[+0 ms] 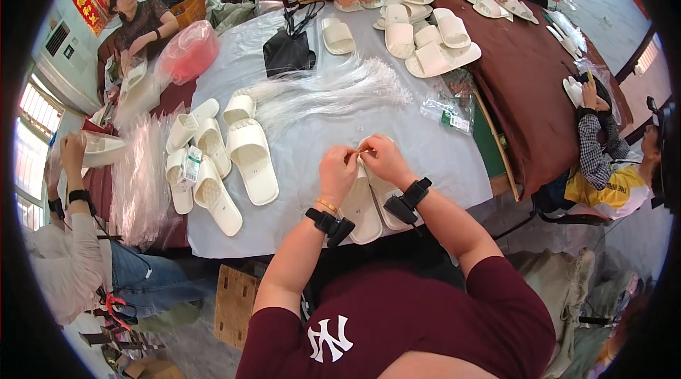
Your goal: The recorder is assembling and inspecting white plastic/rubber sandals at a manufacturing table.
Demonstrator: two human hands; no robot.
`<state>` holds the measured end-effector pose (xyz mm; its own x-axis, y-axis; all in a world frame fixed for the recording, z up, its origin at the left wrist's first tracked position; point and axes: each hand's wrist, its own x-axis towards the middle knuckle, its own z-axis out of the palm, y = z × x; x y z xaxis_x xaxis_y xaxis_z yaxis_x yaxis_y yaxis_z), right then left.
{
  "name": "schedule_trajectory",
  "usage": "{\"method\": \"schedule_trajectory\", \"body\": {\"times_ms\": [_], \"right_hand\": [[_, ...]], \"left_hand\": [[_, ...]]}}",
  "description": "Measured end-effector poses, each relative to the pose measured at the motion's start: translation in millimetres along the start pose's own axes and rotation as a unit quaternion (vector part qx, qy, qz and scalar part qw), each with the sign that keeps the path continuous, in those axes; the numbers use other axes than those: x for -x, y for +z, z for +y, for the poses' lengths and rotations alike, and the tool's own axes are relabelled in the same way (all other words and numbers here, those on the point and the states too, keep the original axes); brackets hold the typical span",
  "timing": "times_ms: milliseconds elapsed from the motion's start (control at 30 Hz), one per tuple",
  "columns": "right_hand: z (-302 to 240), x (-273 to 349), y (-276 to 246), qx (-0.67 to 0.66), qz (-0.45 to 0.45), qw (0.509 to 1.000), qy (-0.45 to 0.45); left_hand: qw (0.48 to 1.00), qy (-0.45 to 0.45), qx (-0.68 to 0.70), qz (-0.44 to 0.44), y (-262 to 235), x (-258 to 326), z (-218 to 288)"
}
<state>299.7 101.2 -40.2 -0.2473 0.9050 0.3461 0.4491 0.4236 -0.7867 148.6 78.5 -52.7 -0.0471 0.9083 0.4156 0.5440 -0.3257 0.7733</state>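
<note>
Cream slippers (363, 212), pale grey table cover (443, 166), maroon shirt (447, 315), black-and-white checked sleeve (594, 146)

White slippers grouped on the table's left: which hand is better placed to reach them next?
Probably the left hand: it is nearer that slipper group, while the right hand lies farther across. Both hands, though, meet over the far end of the near pair of slippers.

The window (30, 159) left of the counter (447, 159) glares nearly white, and the counter itself is brightly lit. A clear packet (438, 108) on it glints; around the counter, straight edges bend toward the black rim.
</note>
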Motion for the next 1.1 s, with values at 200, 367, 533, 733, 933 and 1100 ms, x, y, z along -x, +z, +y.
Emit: {"method": "schedule_trajectory", "body": {"times_ms": [200, 367, 533, 733, 933, 1100], "right_hand": [[-3.0, 0.1, -5.2, -0.094, 0.023, 0.994, 0.044], [0.7, 1.0, -4.3, -0.069, 0.018, 0.997, 0.021], [2.5, 1.2, -2.0, -0.044, -0.013, 0.999, 0.02], [13.3, -0.6, 8.0, 0.023, -0.015, 0.998, -0.06], [15.3, -1.5, 10.7, 0.017, -0.003, 0.998, -0.055], [10.9, -1.3, 6.7, -0.024, 0.016, 1.0, -0.011]], "left_hand": [[1.0, -0.022, 0.009, -0.002, -0.4, -0.2, 3.2], [1.0, 0.009, -0.014, -0.005, -0.8, -0.9, 7.9], [0.998, 0.041, -0.032, -0.025, -4.5, -0.5, 10.7], [0.998, 0.051, -0.02, -0.023, -2.1, -2.9, 11.2], [0.998, 0.028, -0.044, -0.04, 0.0, -5.0, 9.9], [0.991, 0.1, -0.084, 0.039, -5.6, -5.9, 12.5]]}}
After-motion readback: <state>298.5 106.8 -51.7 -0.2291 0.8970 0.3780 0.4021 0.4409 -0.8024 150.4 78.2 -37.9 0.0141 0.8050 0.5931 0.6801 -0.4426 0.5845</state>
